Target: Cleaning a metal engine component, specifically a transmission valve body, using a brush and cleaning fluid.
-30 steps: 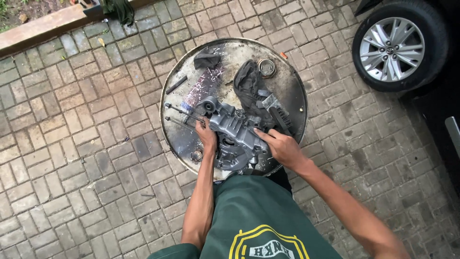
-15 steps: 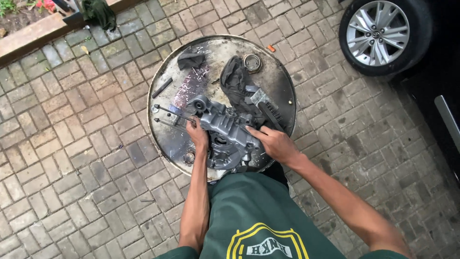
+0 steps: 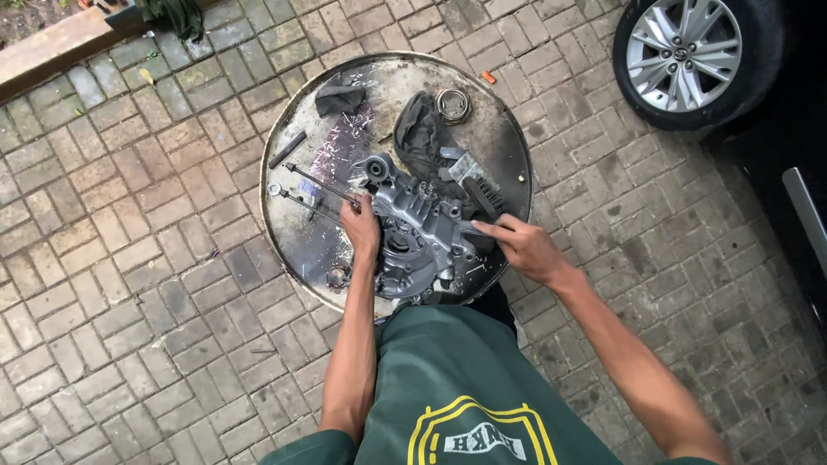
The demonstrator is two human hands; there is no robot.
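A grey metal engine casing lies on the round steel drum top. My left hand grips the casing's left edge, beside two long thin rods. At the casing's right edge my right hand pinches a thin grey piece; whether that is a tool or part of the casing I cannot tell. A brush with black bristles lies just above my right fingers.
On the drum top lie two dark cloths, a metal ring, a black bar and a washer. Brick paving surrounds the drum. A car wheel and dark car body stand at right, and a curb runs across the top left.
The view has drifted a little. Both hands stay on the casing. My right hand's fingers have stretched leftward along its right edge.
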